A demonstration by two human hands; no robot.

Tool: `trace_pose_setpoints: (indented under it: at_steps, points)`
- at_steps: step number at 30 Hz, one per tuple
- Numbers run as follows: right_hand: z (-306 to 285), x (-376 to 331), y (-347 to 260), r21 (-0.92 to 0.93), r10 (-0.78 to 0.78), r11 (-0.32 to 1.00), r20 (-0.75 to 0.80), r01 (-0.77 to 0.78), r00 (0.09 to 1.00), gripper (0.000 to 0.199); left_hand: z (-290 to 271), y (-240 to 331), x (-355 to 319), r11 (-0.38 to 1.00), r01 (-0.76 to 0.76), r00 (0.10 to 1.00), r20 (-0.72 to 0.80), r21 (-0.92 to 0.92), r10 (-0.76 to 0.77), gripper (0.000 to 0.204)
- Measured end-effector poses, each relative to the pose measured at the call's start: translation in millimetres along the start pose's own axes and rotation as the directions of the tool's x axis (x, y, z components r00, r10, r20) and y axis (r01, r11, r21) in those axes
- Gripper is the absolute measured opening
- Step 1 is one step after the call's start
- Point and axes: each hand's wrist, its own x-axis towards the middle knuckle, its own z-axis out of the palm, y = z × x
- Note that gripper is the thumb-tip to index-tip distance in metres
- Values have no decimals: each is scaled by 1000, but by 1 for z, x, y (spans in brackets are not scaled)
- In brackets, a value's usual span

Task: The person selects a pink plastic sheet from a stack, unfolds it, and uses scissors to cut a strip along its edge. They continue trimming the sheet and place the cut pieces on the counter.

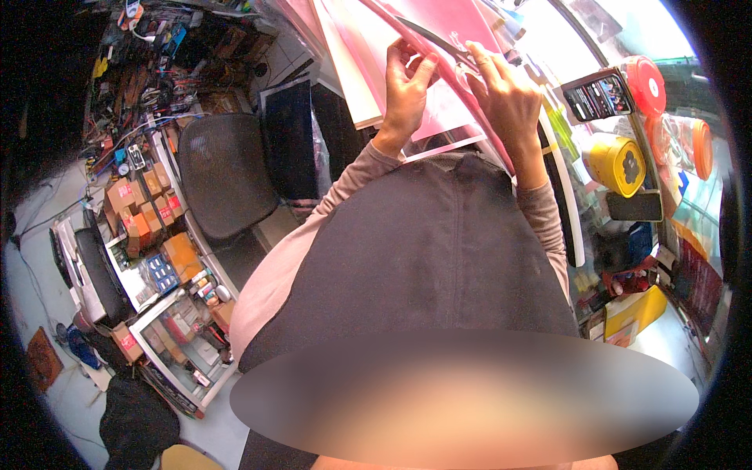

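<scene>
At the top middle, my right hand (507, 92) is closed around the handles of a pair of scissors (429, 34). Their dark blades point up and to the left along the edge of a pink sheet (468, 100). My left hand (407, 90) pinches that sheet's edge between thumb and fingers, just below the blades. Whether the blades have the sheet between them I cannot tell. More pink sheeting (450, 117) with a pale border lies underneath, close to my body. A pale board (345, 70) sticks out on the left of it.
On the right counter are a phone (597, 95) with a lit screen, a red-lidded jar (645, 86), a yellow container (617, 164) and a dark phone (634, 206). A black mesh chair (227, 176) stands left. Beyond it, small boxes (145, 204) crowd a glass cabinet (184, 345).
</scene>
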Motion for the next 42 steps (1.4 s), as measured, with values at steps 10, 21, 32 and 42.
trace_pose_setpoints:
  at_steps: [10,21,32,42]
  points:
    - [-3,-77,73,377,512,686,357,-622,781,40,-40,-53,41,993,-16,1000,9,116,15,51]
    - [-21,-161,57,239,584,682,391,-691,711,39,-39,-83,37,30,-509,834,484,860,265,45]
    - [-42,-190,64,68,586,745,409,-663,700,41,-27,-79,25,105,-761,635,768,640,-86,42]
    - [-53,-175,75,-53,487,837,528,-545,696,46,-12,-77,13,118,-726,678,734,678,-41,17]
